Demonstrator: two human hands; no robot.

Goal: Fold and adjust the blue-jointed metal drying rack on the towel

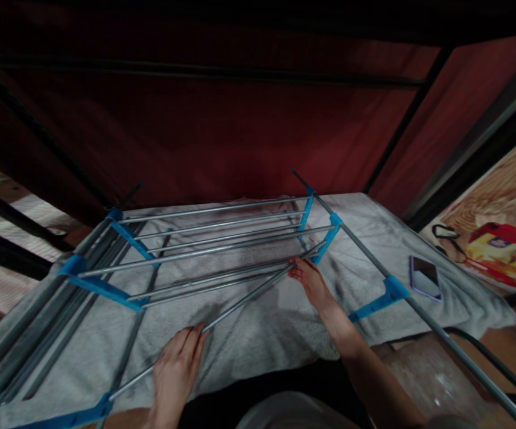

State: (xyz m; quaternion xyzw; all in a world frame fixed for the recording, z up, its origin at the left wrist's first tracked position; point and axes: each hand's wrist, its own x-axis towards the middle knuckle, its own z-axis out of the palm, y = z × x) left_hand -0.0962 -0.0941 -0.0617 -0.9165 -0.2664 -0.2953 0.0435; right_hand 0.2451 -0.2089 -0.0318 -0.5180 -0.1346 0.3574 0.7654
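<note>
Your left hand (175, 366), low centre of the frame, has its grip closed around a loose metal rod (244, 297) lying diagonally over the blue-jointed drying rack (204, 250); your right hand (310, 280) pinches the rod's upper end. A phone (424, 277) lies at the right.

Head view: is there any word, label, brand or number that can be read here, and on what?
None can be read.
Red and yellow package on the right: printing too blurred to read.
Phone on the grey towel: no text shows.
</note>
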